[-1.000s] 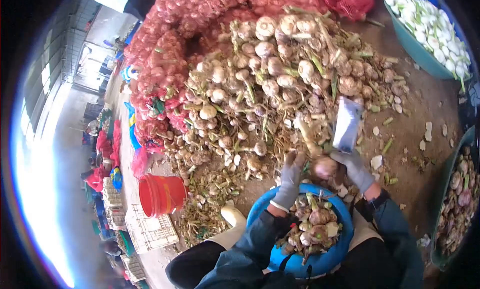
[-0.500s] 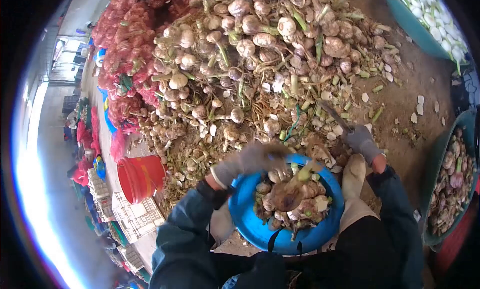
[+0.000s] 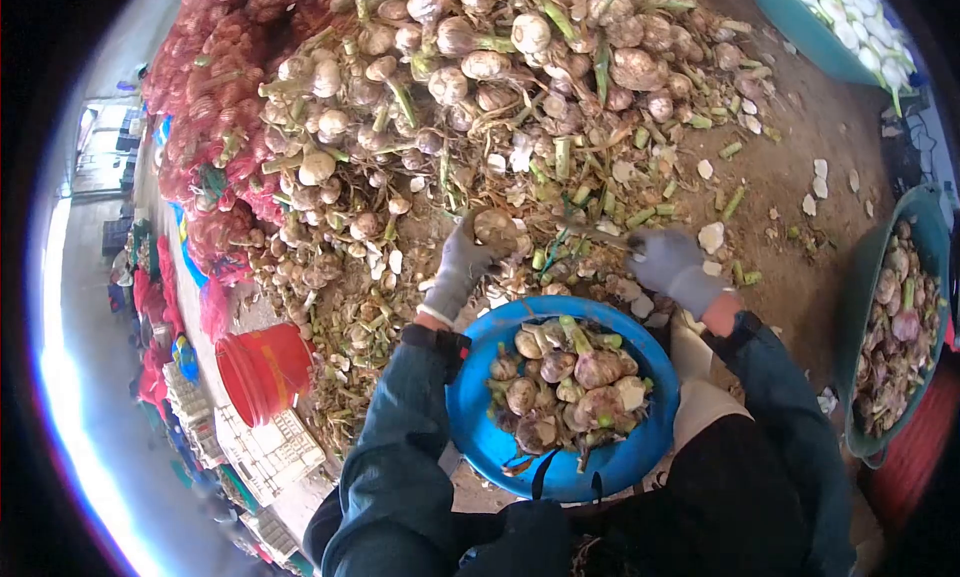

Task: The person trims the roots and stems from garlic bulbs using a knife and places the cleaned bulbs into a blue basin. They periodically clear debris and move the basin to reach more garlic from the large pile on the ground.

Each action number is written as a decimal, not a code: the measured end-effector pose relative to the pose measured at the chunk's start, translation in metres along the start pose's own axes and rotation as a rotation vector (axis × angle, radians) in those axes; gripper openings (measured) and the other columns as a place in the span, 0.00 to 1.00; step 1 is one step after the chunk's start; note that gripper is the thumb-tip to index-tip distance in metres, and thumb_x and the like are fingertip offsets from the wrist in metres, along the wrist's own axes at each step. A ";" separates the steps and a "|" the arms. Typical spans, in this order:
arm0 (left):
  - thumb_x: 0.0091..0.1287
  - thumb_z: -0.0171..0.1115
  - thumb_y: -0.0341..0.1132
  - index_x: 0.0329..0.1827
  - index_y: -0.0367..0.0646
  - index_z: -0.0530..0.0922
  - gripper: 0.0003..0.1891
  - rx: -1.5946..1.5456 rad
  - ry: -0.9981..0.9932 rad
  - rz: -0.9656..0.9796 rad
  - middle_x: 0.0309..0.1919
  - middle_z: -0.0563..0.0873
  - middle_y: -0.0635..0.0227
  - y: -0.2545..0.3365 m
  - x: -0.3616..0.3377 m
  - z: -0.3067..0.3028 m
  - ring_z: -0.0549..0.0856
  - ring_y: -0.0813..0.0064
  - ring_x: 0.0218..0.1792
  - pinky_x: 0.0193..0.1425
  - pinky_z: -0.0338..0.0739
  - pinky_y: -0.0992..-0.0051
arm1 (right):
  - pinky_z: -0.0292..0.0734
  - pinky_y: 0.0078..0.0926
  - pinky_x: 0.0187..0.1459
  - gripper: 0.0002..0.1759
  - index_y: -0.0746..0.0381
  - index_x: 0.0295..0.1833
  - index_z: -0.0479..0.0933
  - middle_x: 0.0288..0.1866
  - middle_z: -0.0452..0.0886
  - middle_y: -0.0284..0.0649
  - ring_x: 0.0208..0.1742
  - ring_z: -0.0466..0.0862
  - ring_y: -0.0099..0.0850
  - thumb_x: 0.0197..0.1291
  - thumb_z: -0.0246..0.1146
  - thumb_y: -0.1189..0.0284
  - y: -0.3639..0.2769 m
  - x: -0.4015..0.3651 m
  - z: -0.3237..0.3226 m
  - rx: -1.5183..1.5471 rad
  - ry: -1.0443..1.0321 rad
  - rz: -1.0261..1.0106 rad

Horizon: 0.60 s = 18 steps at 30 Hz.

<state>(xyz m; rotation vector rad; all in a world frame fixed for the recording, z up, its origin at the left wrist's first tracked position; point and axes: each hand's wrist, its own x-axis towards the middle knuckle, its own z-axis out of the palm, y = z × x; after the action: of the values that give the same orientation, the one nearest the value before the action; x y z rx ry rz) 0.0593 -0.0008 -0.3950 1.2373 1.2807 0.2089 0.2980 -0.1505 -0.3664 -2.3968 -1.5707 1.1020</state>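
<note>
My left hand [image 3: 459, 269], in a grey glove, is closed around a garlic bulb [image 3: 496, 231] at the near edge of the heap. My right hand [image 3: 672, 266], gloved too, grips a knife [image 3: 594, 233] whose blade points left toward that bulb, a small gap between them. Below both hands, between my legs, sits a blue basin [image 3: 470, 432] holding several garlic bulbs [image 3: 600, 369] with short stalks. The large garlic heap [image 3: 485, 66] rises just beyond my hands, with cut stalks and peel scattered around it.
Red mesh sacks [image 3: 225, 97] of garlic are stacked at the far left. A red bucket [image 3: 265, 374] and a white crate [image 3: 268, 455] stand at left. On the right are a green tub [image 3: 852, 362] of garlic and, farther back, a teal tub [image 3: 800, 32] of white peeled bulbs.
My left hand has moved from above the basin up and left to the heap, where it now holds a bulb. The knife has swung lower, pointing left. The camera view has shifted slightly.
</note>
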 end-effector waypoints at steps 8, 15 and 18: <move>0.53 0.59 0.41 0.45 0.34 0.67 0.22 -1.052 -0.789 -0.488 0.39 0.77 0.57 -0.001 -0.001 0.025 0.78 0.73 0.38 0.43 0.73 0.77 | 0.72 0.32 0.37 0.10 0.54 0.36 0.74 0.31 0.78 0.39 0.35 0.79 0.35 0.45 0.54 0.66 -0.055 -0.012 -0.022 -0.105 0.088 -0.374; 0.55 0.54 0.29 0.44 0.33 0.69 0.14 -0.096 -0.070 0.359 0.34 0.80 0.61 -0.019 -0.035 0.047 0.79 0.68 0.34 0.40 0.75 0.72 | 0.72 0.32 0.36 0.15 0.53 0.38 0.72 0.33 0.77 0.38 0.36 0.78 0.36 0.39 0.57 0.69 -0.036 -0.006 -0.014 -0.046 0.128 -0.371; 0.56 0.53 0.30 0.44 0.34 0.69 0.14 -0.101 -0.074 0.236 0.36 0.79 0.58 0.035 -0.069 0.071 0.79 0.68 0.36 0.40 0.74 0.71 | 0.72 0.32 0.38 0.17 0.53 0.40 0.72 0.34 0.77 0.40 0.37 0.78 0.38 0.38 0.58 0.68 -0.019 -0.004 -0.005 0.018 0.173 -0.397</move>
<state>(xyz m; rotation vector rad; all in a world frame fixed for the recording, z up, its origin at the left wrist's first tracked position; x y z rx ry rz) 0.1082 -0.0765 -0.3416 1.2961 1.0471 0.3902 0.2857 -0.1431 -0.3527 -1.9805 -1.8509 0.8039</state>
